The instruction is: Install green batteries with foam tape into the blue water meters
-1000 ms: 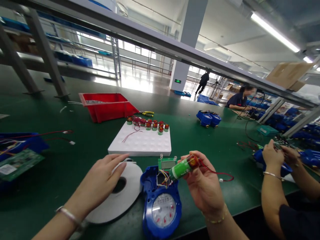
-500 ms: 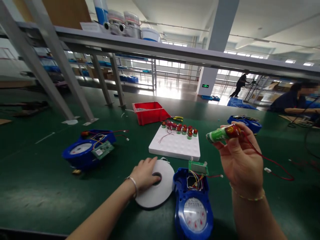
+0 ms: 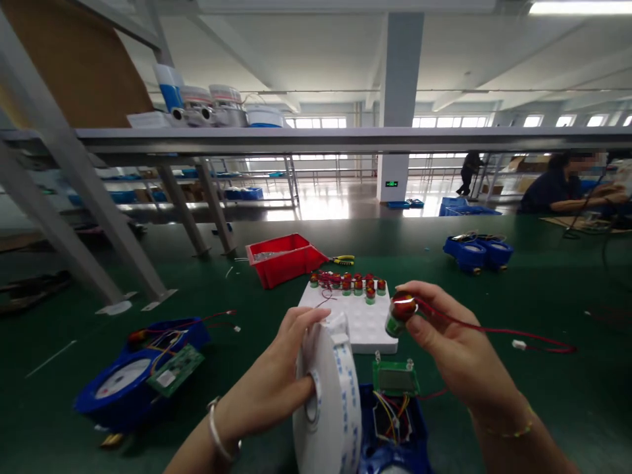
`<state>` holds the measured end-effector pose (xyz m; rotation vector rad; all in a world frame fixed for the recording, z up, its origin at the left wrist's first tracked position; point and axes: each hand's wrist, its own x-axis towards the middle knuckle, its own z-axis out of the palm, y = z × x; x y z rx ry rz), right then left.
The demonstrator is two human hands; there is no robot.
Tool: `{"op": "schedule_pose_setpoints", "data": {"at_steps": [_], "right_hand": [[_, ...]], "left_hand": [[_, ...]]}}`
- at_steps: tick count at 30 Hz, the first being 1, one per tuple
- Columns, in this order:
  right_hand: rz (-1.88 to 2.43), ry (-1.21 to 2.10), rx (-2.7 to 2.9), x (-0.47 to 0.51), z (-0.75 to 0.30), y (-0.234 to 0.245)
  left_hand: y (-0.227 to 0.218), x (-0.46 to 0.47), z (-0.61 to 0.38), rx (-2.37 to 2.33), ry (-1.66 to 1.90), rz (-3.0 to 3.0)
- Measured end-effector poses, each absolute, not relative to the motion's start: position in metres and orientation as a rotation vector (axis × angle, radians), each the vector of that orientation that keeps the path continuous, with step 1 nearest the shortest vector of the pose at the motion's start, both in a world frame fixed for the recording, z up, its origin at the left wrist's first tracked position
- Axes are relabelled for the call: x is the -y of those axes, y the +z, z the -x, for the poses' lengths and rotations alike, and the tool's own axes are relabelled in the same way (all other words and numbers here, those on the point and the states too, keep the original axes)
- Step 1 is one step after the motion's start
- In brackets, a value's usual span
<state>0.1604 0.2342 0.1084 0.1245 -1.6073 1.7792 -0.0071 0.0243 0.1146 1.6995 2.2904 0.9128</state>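
Note:
My left hand (image 3: pixel 274 382) grips a large white roll of tape (image 3: pixel 328 401), held upright on its edge above the green table. My right hand (image 3: pixel 451 345) is closed around a green battery with a red cap (image 3: pixel 399 314); its red wire (image 3: pixel 498 332) trails off to the right and ends in a small white plug. Just below both hands lies an open blue meter housing (image 3: pixel 395 434) with a green circuit board (image 3: pixel 395 380) and coloured wires. Behind the hands sits a white foam tray (image 3: pixel 358 319) carrying several more red-capped batteries.
Another open blue meter (image 3: pixel 131 382) with a loose board lies at the left. A red bin (image 3: pixel 284 258) and yellow pliers (image 3: pixel 343 260) sit behind the tray, more blue meters (image 3: pixel 476 251) at far right. Metal shelf legs (image 3: pixel 93 217) stand at left. A person sits at the far right.
My left hand lifted the tape roll off the table and stood it on edge. My right hand brought the battery down and inward toward the roll. The camera tilted lower and closer.

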Motion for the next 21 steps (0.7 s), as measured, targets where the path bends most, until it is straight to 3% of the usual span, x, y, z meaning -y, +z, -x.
{"op": "schedule_pose_setpoints", "data": {"at_steps": [8, 15, 21], "right_hand": [[-0.111, 1.677, 1.714, -0.237, -0.176, 0.118], [-0.126, 1.62, 1.817, -0.24, -0.175, 0.117], [-0.1, 1.521, 1.945, -0.237, -0.171, 0.115]], "left_hand": [[0.125, -0.062, -0.008, -2.212, 0.563, -2.066], [0.127, -0.057, 0.002, -2.474, 0.634, -2.14], [0.125, -0.052, 0.011, -2.384, 0.596, -2.257]]}}
